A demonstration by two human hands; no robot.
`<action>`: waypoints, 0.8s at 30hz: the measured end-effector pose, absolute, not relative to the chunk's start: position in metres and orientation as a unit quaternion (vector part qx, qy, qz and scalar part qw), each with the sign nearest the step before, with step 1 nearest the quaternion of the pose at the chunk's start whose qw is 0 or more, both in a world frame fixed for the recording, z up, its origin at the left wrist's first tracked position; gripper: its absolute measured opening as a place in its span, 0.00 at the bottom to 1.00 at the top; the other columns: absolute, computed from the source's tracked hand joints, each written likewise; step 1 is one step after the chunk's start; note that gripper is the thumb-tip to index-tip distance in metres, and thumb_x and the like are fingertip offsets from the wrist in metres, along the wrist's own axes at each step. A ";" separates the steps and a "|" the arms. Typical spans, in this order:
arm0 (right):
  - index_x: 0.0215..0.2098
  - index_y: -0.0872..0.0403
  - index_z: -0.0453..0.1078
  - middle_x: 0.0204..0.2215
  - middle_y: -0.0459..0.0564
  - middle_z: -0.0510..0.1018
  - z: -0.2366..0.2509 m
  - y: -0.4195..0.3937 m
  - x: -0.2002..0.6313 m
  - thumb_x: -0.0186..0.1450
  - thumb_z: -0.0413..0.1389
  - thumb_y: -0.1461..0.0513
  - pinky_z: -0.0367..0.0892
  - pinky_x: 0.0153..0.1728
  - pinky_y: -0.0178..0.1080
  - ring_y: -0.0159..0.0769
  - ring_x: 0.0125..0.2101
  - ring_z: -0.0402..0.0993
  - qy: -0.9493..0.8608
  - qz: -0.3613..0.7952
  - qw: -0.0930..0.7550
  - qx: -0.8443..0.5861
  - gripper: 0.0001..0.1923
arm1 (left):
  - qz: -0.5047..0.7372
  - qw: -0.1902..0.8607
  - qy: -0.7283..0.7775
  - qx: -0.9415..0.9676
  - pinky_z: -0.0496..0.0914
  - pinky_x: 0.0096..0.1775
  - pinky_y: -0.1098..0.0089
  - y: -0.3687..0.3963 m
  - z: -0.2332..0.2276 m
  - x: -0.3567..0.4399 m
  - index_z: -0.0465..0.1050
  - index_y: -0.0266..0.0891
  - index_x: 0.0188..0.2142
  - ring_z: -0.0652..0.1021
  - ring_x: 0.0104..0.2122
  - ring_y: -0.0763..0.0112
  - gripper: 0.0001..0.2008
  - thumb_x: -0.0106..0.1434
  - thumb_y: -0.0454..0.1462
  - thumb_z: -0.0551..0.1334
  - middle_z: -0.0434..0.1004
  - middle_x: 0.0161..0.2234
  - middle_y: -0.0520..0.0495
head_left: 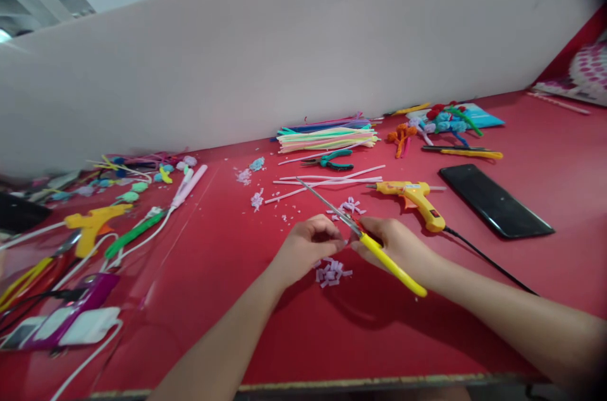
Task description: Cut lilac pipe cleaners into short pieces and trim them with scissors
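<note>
My right hand point(396, 241) is closed on scissors with a yellow handle point(394, 266); the blades point(327, 203) point up and to the left. Close beside it, my left hand point(308, 241) is pinched, its fingertips nearly meeting those of my right. Whatever lies between the left fingertips is too small to make out. Just below the hands is a little heap of short lilac pipe cleaner pieces point(333, 273). Another scatter of such pieces point(349, 205) lies behind the blades. Several long pale pink pipe cleaners point(327, 182) rest on the red table point(213, 300) beyond.
Right of my hands are a yellow glue gun point(412, 193) with a black cord and a black phone point(493, 200). Pliers point(332, 160) and a pipe cleaner bundle point(327, 137) lie farther back. At left are another glue gun point(92, 227), cables and a purple power strip point(90, 300).
</note>
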State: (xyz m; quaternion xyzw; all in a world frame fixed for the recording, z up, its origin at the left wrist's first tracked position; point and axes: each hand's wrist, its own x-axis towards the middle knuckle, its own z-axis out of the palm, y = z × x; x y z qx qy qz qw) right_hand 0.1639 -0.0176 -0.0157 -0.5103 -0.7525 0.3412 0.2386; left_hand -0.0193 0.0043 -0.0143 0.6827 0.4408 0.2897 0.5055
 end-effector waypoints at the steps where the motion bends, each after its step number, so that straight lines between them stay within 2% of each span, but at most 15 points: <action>1: 0.23 0.54 0.56 0.17 0.39 0.60 -0.016 -0.019 0.163 0.57 0.47 0.60 0.48 0.18 0.29 0.25 0.19 0.53 -0.747 0.357 0.245 -0.504 0.07 | 0.293 0.510 0.438 0.680 0.63 0.29 0.73 0.003 -0.016 -0.017 0.69 0.37 0.25 0.69 0.28 0.73 0.04 0.52 0.36 0.60 0.66 0.27 0.50; 5: 0.22 0.54 0.55 0.16 0.38 0.59 -0.020 -0.019 0.161 0.55 0.48 0.62 0.47 0.18 0.29 0.24 0.18 0.51 -0.740 0.363 0.259 -0.503 0.06 | 0.274 0.493 0.432 0.703 0.63 0.32 0.72 -0.001 -0.019 -0.013 0.69 0.36 0.26 0.69 0.30 0.72 0.02 0.52 0.34 0.60 0.67 0.28 0.49; 10: 0.21 0.54 0.54 0.15 0.38 0.58 -0.024 -0.019 0.161 0.54 0.48 0.62 0.46 0.17 0.29 0.24 0.17 0.51 -0.748 0.335 0.245 -0.518 0.07 | 0.264 0.395 0.448 0.757 0.62 0.31 0.72 -0.009 -0.014 -0.010 0.70 0.39 0.28 0.68 0.29 0.73 0.02 0.53 0.32 0.58 0.68 0.28 0.50; 13: 0.21 0.53 0.54 0.15 0.39 0.59 -0.023 -0.020 0.161 0.55 0.48 0.61 0.47 0.17 0.29 0.24 0.17 0.51 -0.749 0.328 0.246 -0.521 0.07 | 0.268 0.370 0.441 0.772 0.62 0.31 0.73 -0.011 -0.014 -0.008 0.69 0.39 0.27 0.68 0.28 0.74 0.03 0.52 0.31 0.58 0.68 0.28 0.51; 16: 0.21 0.53 0.53 0.15 0.39 0.59 -0.021 -0.019 0.163 0.56 0.49 0.58 0.47 0.17 0.29 0.25 0.17 0.51 -0.757 0.305 0.245 -0.524 0.10 | 0.323 0.384 0.456 0.734 0.62 0.31 0.73 -0.007 -0.013 -0.010 0.69 0.39 0.26 0.68 0.28 0.74 0.02 0.53 0.32 0.59 0.68 0.27 0.51; 19: 0.22 0.52 0.53 0.14 0.39 0.59 -0.019 -0.017 0.167 0.55 0.51 0.54 0.45 0.17 0.31 0.25 0.15 0.51 -0.773 0.233 0.224 -0.546 0.13 | 0.411 0.435 0.481 0.641 0.61 0.30 0.74 0.001 -0.011 -0.018 0.70 0.38 0.27 0.67 0.25 0.76 0.04 0.55 0.37 0.59 0.66 0.23 0.52; 24: 0.27 0.53 0.57 0.16 0.44 0.67 -0.020 -0.015 0.170 0.58 0.47 0.50 0.44 0.19 0.32 0.31 0.17 0.62 -0.795 0.100 0.155 -0.579 0.14 | 0.553 0.516 0.454 0.470 0.58 0.25 0.77 0.010 -0.008 -0.031 0.70 0.36 0.28 0.64 0.21 0.80 0.05 0.53 0.37 0.61 0.64 0.21 0.54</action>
